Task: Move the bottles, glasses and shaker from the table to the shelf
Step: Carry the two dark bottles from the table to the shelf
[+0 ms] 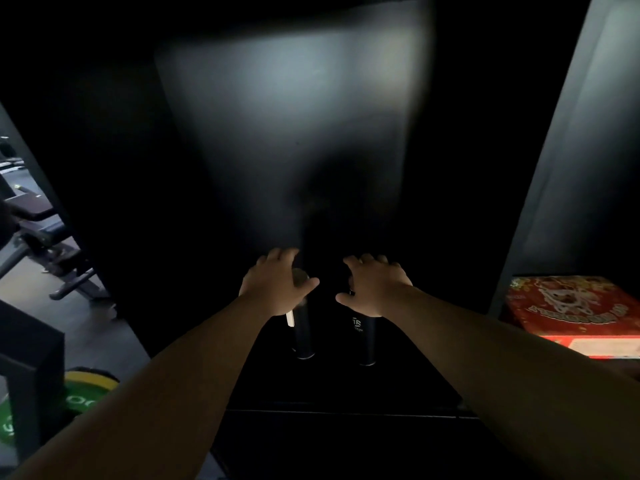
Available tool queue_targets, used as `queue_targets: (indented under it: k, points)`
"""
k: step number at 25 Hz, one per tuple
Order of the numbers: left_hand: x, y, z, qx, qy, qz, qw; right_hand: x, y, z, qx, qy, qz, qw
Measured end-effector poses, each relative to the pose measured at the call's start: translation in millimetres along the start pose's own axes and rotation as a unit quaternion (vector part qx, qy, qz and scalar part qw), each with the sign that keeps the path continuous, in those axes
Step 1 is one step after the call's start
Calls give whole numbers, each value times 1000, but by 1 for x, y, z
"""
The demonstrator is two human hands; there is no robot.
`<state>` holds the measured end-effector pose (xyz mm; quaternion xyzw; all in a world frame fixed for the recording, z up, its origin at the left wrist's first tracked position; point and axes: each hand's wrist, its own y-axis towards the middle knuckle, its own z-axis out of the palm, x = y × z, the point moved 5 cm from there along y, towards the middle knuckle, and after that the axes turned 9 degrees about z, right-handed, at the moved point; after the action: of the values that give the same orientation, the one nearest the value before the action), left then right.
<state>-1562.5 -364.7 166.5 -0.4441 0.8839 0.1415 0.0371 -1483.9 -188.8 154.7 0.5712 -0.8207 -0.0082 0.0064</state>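
A person reaches both bare arms into a dark shelf (346, 386) compartment, where two tall, dark cylindrical bottles (366, 341) stand upright just beside each other on the black board. The left hand (277, 284) is cupped over the top of the left bottle (304, 336), which shows a pale cap and a light strip down its side; the right hand (375, 287) covers the top of the right bottle, whose side carries a small white logo. Fingers on both hands are spread and curled downward, but the gloom hides whether they clasp the caps or only rest on them, so the grip cannot be told. To the right of the bottles, in the neighbouring bay, lies a red printed box (571, 306). Left of the bottles, beyond the shelf's side panel, a gym bench (45, 237) and a green-and-yellow weight plate (83, 396) sit on the floor. Judging by their sheen, the bottles look rigid and smooth, likely slippery and top-heavy if full; a hold around the body, below the cap, would seem steadier than one from above.
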Motion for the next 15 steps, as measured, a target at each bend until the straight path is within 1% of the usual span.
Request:
queue_targets:
  k: [6,11,13,15]
  points:
    - [-25,-20,-55,-62,-17,53,997,-21,-47,-54,-50,71,31,996]
    - [-39,-62,-98,-88,-24,50,995,-78,-125,-92,-76,145,14,986]
    - [-56,-83,-115,-101,-24,52,993,-107,-166,-105,-85,127,24,988]
    - [-85,-108,-131,-116,-21,61,991,-143,-219,-121,-104,96,58,988]
